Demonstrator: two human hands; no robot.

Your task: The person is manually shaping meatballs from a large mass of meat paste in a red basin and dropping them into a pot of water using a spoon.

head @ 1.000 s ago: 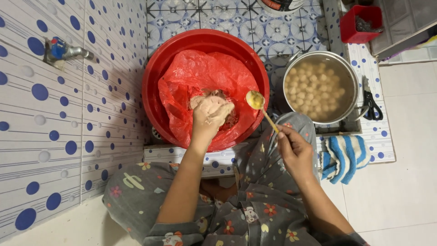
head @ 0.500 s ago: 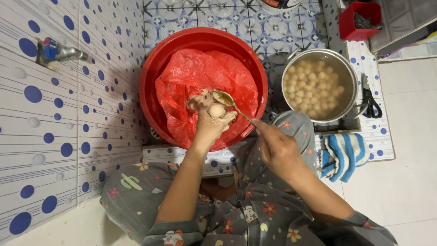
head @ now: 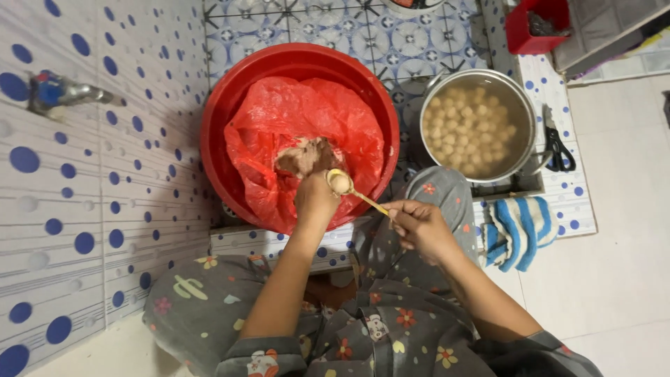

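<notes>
Over the red basin (head: pixel 230 126), which stands on the patterned tile floor (head: pixel 335 24) against a wall of blue-dotted tiles (head: pixel 91 209), both hands are at work. The basin is lined with a red plastic bag (head: pixel 293 119) holding a lump of brownish paste (head: pixel 307 155). The left hand (head: pixel 315 199) is closed in a loose fist, touching the paste at the top of the fist. The right hand (head: pixel 419 227) pinches the thin handle of a spoon (head: pixel 356 192), whose bowl (head: pixel 340 183) carries a pale, rounded portion and sits just beside the left fist.

To the right stands a metal pot (head: pixel 427 136) of cloudy liquid with many pale balls (head: pixel 467 126) floating in it. A striped cloth (head: pixel 520 230) lies beside the person's knee, black scissors (head: pixel 558 150) beyond the pot, and a red box (head: pixel 534 31) at the top right.

Doing this step well seems to call for an even squeeze from the fist, so each portion comes out round and alike. The spoon should cut cleanly across the fist's top, then be carried level over the gap between basin and pot. A tilted spoon could drop the portion on the floor, and letting go high above the liquid risks splashing.
</notes>
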